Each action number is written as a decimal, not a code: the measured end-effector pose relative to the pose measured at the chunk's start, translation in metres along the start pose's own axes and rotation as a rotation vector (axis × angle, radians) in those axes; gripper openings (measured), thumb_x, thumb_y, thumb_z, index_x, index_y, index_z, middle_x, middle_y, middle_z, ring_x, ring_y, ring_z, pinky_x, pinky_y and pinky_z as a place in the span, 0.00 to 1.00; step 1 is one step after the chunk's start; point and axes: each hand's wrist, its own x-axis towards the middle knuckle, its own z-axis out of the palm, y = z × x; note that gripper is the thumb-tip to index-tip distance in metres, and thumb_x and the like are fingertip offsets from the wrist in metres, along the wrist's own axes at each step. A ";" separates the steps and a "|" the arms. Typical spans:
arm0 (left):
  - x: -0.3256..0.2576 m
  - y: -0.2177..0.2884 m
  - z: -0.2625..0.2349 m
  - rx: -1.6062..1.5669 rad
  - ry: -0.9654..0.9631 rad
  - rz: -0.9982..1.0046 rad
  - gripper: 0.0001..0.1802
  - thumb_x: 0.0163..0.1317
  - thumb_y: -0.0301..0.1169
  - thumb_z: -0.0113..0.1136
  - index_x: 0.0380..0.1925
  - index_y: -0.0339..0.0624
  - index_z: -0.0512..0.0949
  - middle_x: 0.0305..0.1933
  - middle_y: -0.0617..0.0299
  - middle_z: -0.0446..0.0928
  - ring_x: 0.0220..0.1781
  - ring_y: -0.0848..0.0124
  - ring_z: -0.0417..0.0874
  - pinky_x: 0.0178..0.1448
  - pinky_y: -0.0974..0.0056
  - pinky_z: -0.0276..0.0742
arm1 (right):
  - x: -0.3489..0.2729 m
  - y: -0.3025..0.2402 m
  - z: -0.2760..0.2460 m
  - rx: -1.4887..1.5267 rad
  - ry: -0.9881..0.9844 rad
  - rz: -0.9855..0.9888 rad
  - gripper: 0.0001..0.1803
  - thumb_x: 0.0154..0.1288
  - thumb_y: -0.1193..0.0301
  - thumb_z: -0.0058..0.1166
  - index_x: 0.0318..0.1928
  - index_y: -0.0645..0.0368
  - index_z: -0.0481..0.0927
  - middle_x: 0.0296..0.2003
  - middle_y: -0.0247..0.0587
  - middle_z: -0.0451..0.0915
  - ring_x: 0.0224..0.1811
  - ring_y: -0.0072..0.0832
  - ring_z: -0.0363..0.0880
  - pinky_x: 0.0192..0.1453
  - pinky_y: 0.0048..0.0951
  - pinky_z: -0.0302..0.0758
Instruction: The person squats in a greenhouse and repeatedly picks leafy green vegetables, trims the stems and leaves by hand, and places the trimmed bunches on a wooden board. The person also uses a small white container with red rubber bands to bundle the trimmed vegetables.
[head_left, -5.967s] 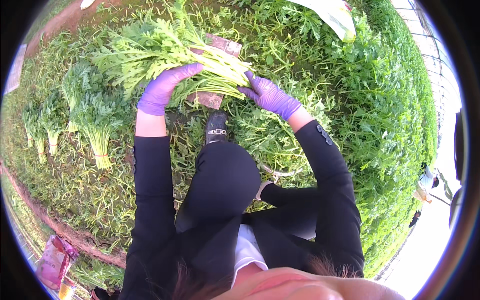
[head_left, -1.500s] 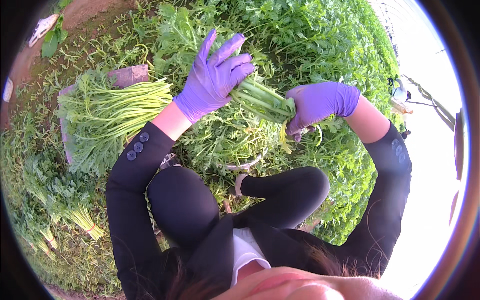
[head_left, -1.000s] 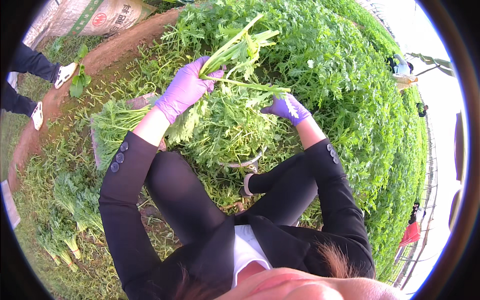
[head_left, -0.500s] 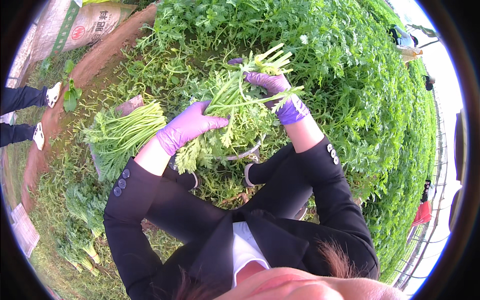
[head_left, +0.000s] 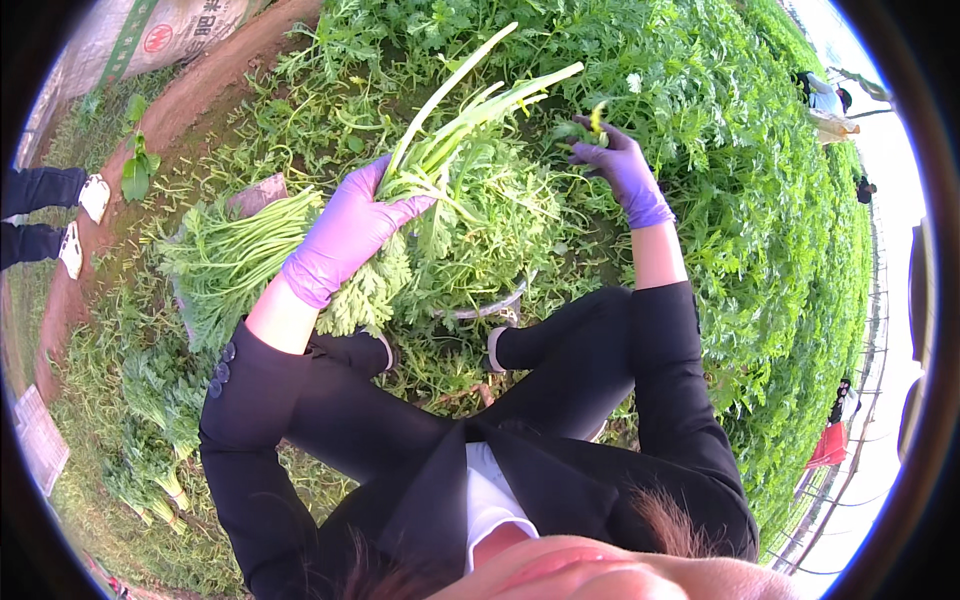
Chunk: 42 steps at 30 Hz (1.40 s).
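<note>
Sorting a bunch of leafy greens. The left hand point(head_left: 345, 230), in a purple glove, has its grip closed around the bunch point(head_left: 468, 120), cut stems pointing up and to the right, leaves hanging beneath the wrist. The right hand point(head_left: 620, 168), well apart from it, appears to pinch a leaf scrap point(head_left: 592, 132) with a yellowish tip; the exact finger contact is too small to tell. The step in hand is judged to be the picking-off of poor leaves; the next move would call for parting the right fingers away from the bunch, with the left grip kept firm. Below the bunch lies a leafy heap point(head_left: 500, 215) above a curved rim point(head_left: 490, 311). Left of it, laid stems point(head_left: 255, 243) rest on a board point(head_left: 258, 194); farther out, tied bundles point(head_left: 150, 485) lie on the ground.
</note>
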 end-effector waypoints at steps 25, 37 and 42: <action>0.013 -0.012 0.007 -0.011 -0.047 -0.016 0.21 0.61 0.31 0.71 0.51 0.35 0.79 0.39 0.62 0.84 0.37 0.76 0.82 0.47 0.68 0.78 | -0.033 0.013 0.065 -0.174 -0.593 -0.504 0.38 0.60 0.63 0.70 0.68 0.62 0.69 0.64 0.48 0.74 0.68 0.30 0.68 0.73 0.33 0.64; 0.010 -0.008 -0.002 0.035 0.000 0.012 0.30 0.56 0.33 0.75 0.57 0.34 0.75 0.45 0.62 0.84 0.44 0.78 0.82 0.53 0.68 0.77 | -0.014 0.025 0.053 -1.033 -0.490 -0.373 0.47 0.61 0.57 0.68 0.73 0.62 0.58 0.67 0.54 0.69 0.71 0.40 0.67 0.73 0.35 0.66; 0.007 -0.009 0.011 -0.104 -0.130 -0.005 0.26 0.59 0.29 0.72 0.57 0.37 0.75 0.43 0.64 0.83 0.41 0.79 0.82 0.49 0.69 0.78 | -0.027 0.015 0.087 0.668 -0.665 -0.149 0.29 0.59 0.78 0.68 0.59 0.66 0.71 0.48 0.48 0.83 0.47 0.35 0.85 0.47 0.31 0.81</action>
